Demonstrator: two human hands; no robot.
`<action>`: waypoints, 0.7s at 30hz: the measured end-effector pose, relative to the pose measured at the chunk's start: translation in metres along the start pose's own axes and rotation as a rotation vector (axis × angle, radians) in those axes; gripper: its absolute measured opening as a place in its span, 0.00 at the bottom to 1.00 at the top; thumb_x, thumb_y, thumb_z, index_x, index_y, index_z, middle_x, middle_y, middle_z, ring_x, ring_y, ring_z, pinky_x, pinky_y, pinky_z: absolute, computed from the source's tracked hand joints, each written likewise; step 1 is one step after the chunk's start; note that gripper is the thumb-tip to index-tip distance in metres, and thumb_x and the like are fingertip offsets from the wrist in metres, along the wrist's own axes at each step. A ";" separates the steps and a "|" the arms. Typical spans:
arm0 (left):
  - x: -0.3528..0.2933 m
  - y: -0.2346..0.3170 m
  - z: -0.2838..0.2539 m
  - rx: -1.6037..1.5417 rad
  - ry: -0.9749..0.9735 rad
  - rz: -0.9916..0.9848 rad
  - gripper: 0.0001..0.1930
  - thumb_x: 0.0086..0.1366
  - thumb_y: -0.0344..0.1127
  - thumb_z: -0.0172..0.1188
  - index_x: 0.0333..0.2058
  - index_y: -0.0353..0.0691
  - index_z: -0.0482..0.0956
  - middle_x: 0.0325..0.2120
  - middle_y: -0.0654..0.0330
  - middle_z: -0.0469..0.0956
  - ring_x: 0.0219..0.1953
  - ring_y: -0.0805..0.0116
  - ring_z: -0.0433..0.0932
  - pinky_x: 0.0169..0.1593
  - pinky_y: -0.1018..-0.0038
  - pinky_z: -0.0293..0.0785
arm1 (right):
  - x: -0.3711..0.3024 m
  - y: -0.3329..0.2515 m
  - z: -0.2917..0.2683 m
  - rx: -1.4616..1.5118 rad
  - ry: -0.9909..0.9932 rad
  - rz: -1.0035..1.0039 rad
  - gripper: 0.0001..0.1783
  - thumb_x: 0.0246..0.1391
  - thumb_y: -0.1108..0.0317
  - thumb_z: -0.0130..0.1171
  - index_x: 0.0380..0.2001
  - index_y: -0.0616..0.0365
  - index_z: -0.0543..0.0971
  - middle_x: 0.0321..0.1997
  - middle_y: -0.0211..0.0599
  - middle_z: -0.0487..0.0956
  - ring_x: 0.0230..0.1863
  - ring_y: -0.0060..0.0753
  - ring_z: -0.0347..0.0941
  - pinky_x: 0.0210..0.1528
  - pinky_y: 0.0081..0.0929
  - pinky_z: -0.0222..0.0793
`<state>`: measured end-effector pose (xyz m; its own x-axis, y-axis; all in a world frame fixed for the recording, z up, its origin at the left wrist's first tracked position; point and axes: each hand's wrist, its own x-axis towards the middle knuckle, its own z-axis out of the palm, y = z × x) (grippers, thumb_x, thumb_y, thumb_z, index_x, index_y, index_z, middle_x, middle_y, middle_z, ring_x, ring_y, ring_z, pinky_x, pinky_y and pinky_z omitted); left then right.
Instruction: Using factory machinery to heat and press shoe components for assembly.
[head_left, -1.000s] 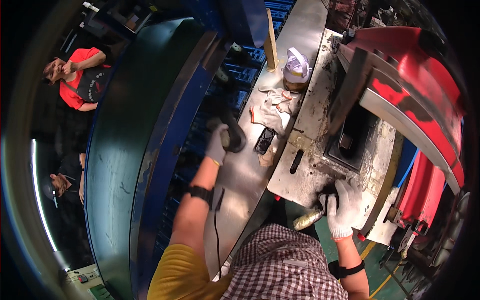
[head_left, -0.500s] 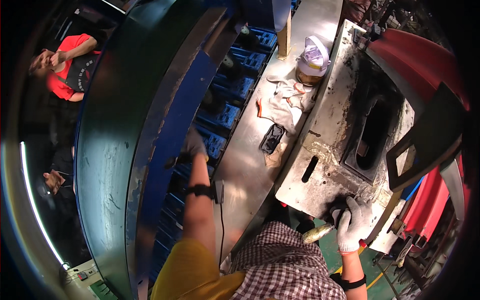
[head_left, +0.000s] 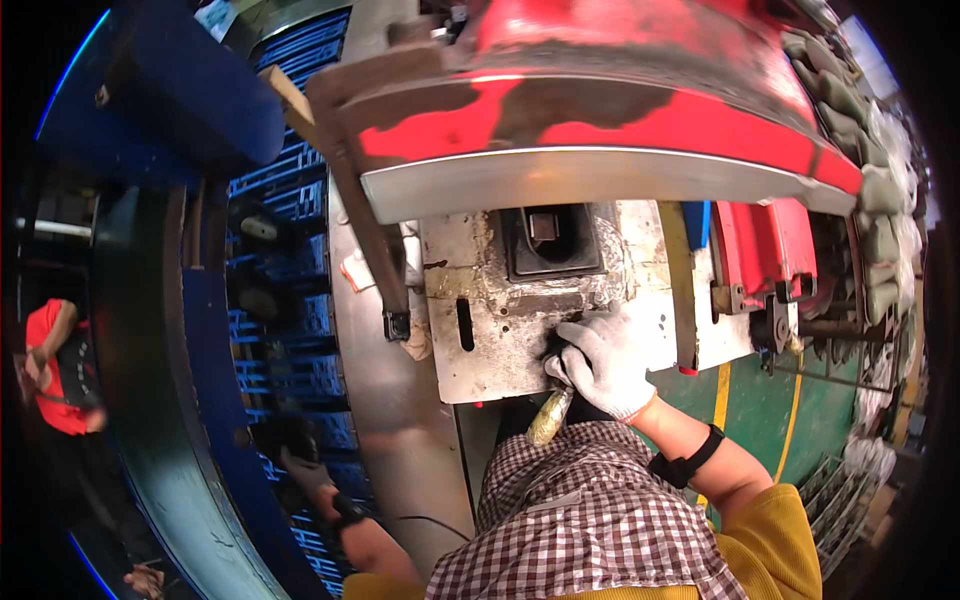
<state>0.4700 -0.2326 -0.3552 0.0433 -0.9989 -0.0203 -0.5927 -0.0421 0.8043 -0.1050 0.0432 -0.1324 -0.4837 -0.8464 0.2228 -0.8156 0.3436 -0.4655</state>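
My right hand (head_left: 605,365), in a white knit glove, is closed around a tool with a yellowish, tape-wrapped handle (head_left: 550,417). The handle points down toward my checked apron; the tool's head is hidden by the hand and shadow. This hand rests at the near edge of a worn, pale metal worktop (head_left: 480,370), below a black-rimmed square opening (head_left: 553,245). My left hand (head_left: 308,468) reaches low on the left, among the blue slatted racks (head_left: 325,390). A dark shape (head_left: 285,435) lies against its fingers, which are shaded and blurred.
A red machine guard with a metal lip (head_left: 610,180) spans above the worktop. Left stand blue machinery (head_left: 205,330) and a metal ledge (head_left: 390,430) carrying cloths. A person in a red shirt (head_left: 60,365) is at far left. Shelves of greenish, shoe-like shapes (head_left: 880,235) line the right.
The view has swung right, bringing the worktop and red guard to the middle. My left hand now shows lower, still by the blue racks. My right hand keeps hold of the taped-handle tool.
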 end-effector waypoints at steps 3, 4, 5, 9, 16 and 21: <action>-0.029 0.090 0.032 -1.044 0.062 -0.623 0.25 0.69 0.43 0.58 0.62 0.41 0.73 0.57 0.53 0.77 0.57 0.59 0.77 0.63 0.61 0.71 | 0.002 0.005 0.001 -0.032 0.018 -0.118 0.16 0.54 0.63 0.63 0.45 0.56 0.81 0.43 0.40 0.82 0.52 0.52 0.75 0.61 0.51 0.65; -0.038 0.107 0.030 -1.102 -0.068 -0.634 0.24 0.69 0.47 0.57 0.60 0.42 0.76 0.56 0.53 0.79 0.56 0.58 0.79 0.62 0.59 0.73 | 0.014 -0.012 -0.008 0.017 0.014 -0.068 0.20 0.54 0.61 0.63 0.49 0.54 0.81 0.47 0.37 0.83 0.59 0.52 0.74 0.64 0.53 0.64; -0.047 0.134 0.039 -1.215 -0.189 -0.618 0.24 0.69 0.45 0.56 0.60 0.40 0.75 0.57 0.53 0.78 0.58 0.58 0.78 0.64 0.58 0.72 | 0.018 -0.022 -0.008 0.112 -0.006 -0.126 0.25 0.55 0.59 0.64 0.54 0.55 0.79 0.52 0.41 0.81 0.63 0.53 0.71 0.68 0.53 0.62; -0.089 0.298 0.105 -1.239 -0.605 -0.442 0.32 0.68 0.41 0.52 0.70 0.43 0.62 0.67 0.53 0.68 0.66 0.52 0.70 0.69 0.53 0.66 | 0.041 -0.074 -0.002 0.706 -0.430 -0.018 0.52 0.55 0.49 0.68 0.75 0.58 0.55 0.77 0.60 0.54 0.78 0.62 0.50 0.77 0.50 0.50; -0.079 0.476 0.177 -0.558 -0.705 0.528 0.33 0.72 0.26 0.53 0.72 0.33 0.54 0.71 0.45 0.61 0.73 0.51 0.60 0.74 0.58 0.55 | 0.073 -0.030 0.003 1.084 0.075 0.298 0.49 0.53 0.60 0.64 0.75 0.62 0.56 0.80 0.52 0.53 0.81 0.48 0.46 0.80 0.38 0.39; -0.080 0.610 0.135 -0.677 -0.116 1.183 0.26 0.68 0.29 0.57 0.62 0.26 0.68 0.61 0.44 0.72 0.64 0.55 0.71 0.69 0.62 0.63 | 0.146 0.032 0.005 0.163 0.286 0.367 0.47 0.44 0.54 0.69 0.70 0.47 0.68 0.75 0.64 0.57 0.67 0.69 0.64 0.68 0.47 0.65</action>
<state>-0.0035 -0.1815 0.0566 -0.2965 -0.4274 0.8541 0.2788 0.8166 0.5054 -0.2003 -0.0711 -0.1196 -0.8160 -0.5282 0.2348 -0.5262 0.5107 -0.6799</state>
